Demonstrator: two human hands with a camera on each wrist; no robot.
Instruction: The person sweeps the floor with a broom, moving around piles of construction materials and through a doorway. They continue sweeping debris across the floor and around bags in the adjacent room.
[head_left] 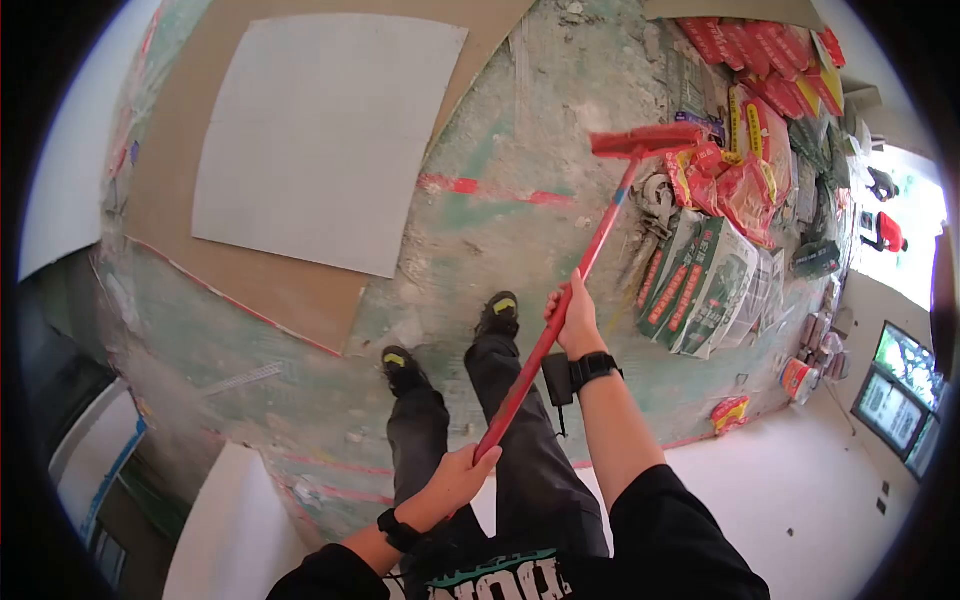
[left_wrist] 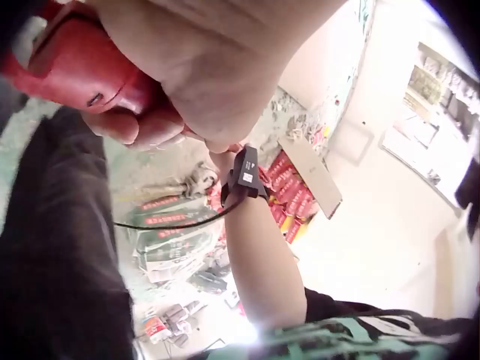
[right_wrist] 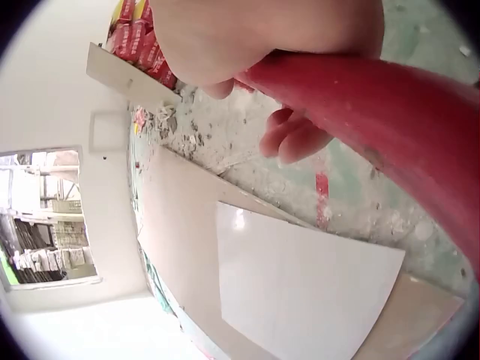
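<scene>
The red broom slants outward in front of the person, its head beside the red bags; whether the bristles touch the floor I cannot tell. Both hands are curled around the handle: the left hand grips the near end, the right hand farther up. That spacing likely gives leverage and steers the head. Green-printed bags lie nearby. Opposite, 1 white panel rests on a brown board, perhaps to keep it off the grit.
</scene>
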